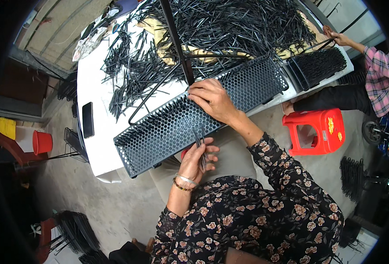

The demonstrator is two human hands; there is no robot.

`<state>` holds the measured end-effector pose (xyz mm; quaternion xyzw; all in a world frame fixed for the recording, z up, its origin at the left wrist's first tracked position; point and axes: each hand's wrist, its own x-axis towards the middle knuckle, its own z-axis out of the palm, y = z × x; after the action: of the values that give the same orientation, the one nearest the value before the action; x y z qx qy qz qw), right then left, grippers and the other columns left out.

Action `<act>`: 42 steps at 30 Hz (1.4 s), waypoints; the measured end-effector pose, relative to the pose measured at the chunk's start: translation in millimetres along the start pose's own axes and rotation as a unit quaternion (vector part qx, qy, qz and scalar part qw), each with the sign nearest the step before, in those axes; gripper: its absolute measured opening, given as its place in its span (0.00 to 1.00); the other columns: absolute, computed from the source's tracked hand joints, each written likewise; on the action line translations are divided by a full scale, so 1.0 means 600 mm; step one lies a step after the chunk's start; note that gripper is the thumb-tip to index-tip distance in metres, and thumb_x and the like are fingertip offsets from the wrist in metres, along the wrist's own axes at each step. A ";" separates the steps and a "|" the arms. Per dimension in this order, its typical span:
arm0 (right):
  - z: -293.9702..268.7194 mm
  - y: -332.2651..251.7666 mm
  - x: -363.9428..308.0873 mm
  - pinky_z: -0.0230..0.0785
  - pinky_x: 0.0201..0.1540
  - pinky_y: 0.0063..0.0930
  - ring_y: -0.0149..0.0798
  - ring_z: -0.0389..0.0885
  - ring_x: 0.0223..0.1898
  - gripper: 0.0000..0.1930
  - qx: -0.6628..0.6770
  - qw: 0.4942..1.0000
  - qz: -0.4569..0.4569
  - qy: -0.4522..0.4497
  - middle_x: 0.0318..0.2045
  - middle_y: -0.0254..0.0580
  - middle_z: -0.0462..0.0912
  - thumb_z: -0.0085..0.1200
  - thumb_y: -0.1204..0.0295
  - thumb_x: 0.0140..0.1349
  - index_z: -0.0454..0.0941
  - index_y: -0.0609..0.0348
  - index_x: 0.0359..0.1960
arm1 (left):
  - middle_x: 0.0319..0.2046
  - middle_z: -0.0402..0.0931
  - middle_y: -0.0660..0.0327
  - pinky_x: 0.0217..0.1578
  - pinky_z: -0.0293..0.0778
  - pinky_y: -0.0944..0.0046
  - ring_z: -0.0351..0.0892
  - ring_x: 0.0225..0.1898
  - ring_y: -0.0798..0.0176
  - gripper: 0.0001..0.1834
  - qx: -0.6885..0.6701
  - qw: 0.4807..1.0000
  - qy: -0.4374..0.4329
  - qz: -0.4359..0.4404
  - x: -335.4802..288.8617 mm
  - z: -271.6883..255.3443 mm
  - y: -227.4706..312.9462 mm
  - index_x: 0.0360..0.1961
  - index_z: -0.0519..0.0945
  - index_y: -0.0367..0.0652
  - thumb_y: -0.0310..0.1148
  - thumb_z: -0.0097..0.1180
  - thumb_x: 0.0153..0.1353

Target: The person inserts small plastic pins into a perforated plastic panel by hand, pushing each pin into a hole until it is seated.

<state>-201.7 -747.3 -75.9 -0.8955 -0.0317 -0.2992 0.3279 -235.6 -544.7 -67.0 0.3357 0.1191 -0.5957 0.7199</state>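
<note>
A long black tray full of round holes (168, 136) lies slanted along the table's near edge. Thin black sticks stand upright in holes along its far left side. Over the tray's middle, near its far edge, my right hand (214, 100) is closed in a pinch; its fingertips hide what they hold, if anything. Just off the near edge my left hand (192, 160) is turned palm up, closed around a small bunch of thin black sticks (200, 147) that point toward the tray.
A large heap of black sticks (229, 26) covers the white table (93, 154). A dark upright bar (177, 39) rises behind the tray. A phone (87, 119) lies at left. Right, a person in plaid (381, 75) sits by another filled tray (322, 66) and a red stool (315, 132).
</note>
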 end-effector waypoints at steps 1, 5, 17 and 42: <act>-0.003 -0.005 0.001 0.67 0.41 0.31 0.40 0.77 0.37 0.06 -0.007 1.000 0.003 0.025 0.33 0.40 0.81 0.58 0.75 0.53 0.80 0.62 0.32 | 0.41 0.74 0.52 0.28 0.75 0.70 0.75 0.32 0.66 0.18 -0.001 1.000 0.001 0.000 0.002 -0.008 -0.005 0.53 0.66 0.33 0.34 0.43 0.66; -0.026 -0.027 -0.013 0.70 0.35 0.24 0.35 0.79 0.33 0.06 0.075 0.988 0.106 0.079 0.33 0.41 0.81 0.56 0.77 0.56 0.80 0.62 0.35 | 0.40 0.75 0.53 0.28 0.75 0.72 0.76 0.33 0.68 0.17 0.004 0.998 -0.020 0.056 0.000 -0.005 -0.003 0.53 0.65 0.35 0.33 0.42 0.67; -0.051 -0.091 -0.089 0.72 0.34 0.17 0.25 0.77 0.31 0.17 0.339 0.830 0.418 -0.150 0.30 0.37 0.80 0.58 0.72 0.57 0.74 0.70 0.45 | 0.37 0.77 0.52 0.30 0.78 0.69 0.77 0.32 0.66 0.15 0.127 0.989 0.028 0.076 0.001 0.027 0.002 0.50 0.69 0.34 0.32 0.44 0.66; -0.083 -0.007 0.008 0.69 0.32 0.18 0.23 0.75 0.29 0.09 0.286 0.934 0.216 0.022 0.29 0.33 0.80 0.58 0.72 0.56 0.77 0.64 0.36 | 0.38 0.76 0.52 0.36 0.79 0.66 0.79 0.36 0.63 0.16 0.088 0.995 0.033 0.041 0.008 0.006 -0.028 0.49 0.68 0.33 0.34 0.42 0.66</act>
<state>-224.5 -775.1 -40.5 -0.7426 0.0852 -0.2194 0.6270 -251.1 -551.6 -73.0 0.4220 0.0760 -0.5622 0.7072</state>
